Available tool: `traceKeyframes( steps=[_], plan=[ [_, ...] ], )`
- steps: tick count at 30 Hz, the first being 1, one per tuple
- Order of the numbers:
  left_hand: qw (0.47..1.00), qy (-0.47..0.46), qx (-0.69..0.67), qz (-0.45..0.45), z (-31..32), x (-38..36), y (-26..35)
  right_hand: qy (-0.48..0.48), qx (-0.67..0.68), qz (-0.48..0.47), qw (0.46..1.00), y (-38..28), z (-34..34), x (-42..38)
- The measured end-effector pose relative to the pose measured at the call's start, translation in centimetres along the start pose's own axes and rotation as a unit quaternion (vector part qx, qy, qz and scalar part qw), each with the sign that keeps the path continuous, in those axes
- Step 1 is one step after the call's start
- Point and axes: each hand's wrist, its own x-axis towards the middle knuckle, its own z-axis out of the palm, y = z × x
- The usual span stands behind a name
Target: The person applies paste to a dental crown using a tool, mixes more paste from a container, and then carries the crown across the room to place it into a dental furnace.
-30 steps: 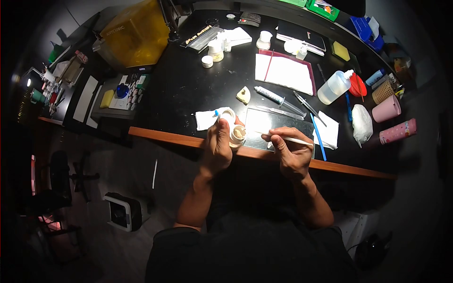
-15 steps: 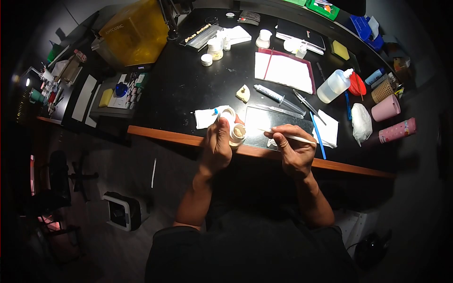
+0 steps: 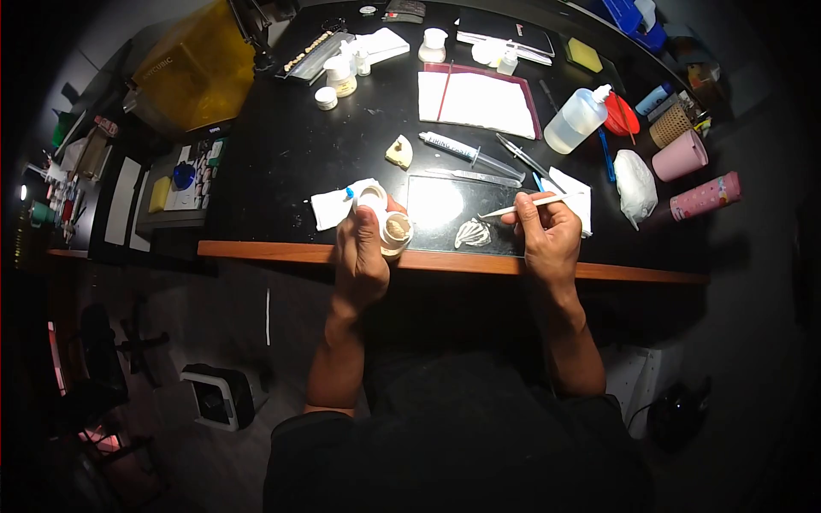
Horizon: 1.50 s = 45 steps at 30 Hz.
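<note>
One black tabletop [image 3: 282, 179], lit at its near edge. Left hand [image 3: 362, 261]: fingers wrapped round an open jar [image 3: 395, 248], pale contents showing. Right hand [image 3: 552, 239]: fingers pinched on a slim white tool [image 3: 505, 210], tip over the glass plate [image 3: 428, 221]. Beyond plate: syringe [image 3: 451, 148]; blue stick [image 3: 537, 181] mostly hidden by right hand. Pale streaks [image 3: 472, 232] on plate, part-covered half a second ago, now in plain view; right hand farther from jar.

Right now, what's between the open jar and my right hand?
The head view shows a glossy slab bearing a white ridged patch, plus the tip of your slim white tool.
</note>
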Motion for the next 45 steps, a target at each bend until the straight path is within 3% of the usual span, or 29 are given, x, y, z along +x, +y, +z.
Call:
traceKeyframes(
  steps=[15, 29, 35, 45],
  plan=[
    [0.997, -0.052, 0.027, -0.044, -0.7, 0.2, 0.6, -0.074, 0.028, 0.032, 0.996, 0.0, 0.5, 0.3],
    [0.995, -0.047, 0.082, -0.007, -0.8, -0.1, -0.4, -0.129, 0.036, 0.063, 0.989, -0.5, -0.2, 0.4],
    [0.997, -0.041, 0.062, -0.011, -0.4, 0.1, 0.2, -0.037, 0.021, 0.059, 0.997, -0.6, -1.7, 0.1],
    [0.993, -0.059, 0.102, 0.018, -1.1, -0.1, -0.7, -0.038, 0.044, 0.116, 0.991, -1.5, -0.9, -2.5]
  ],
)
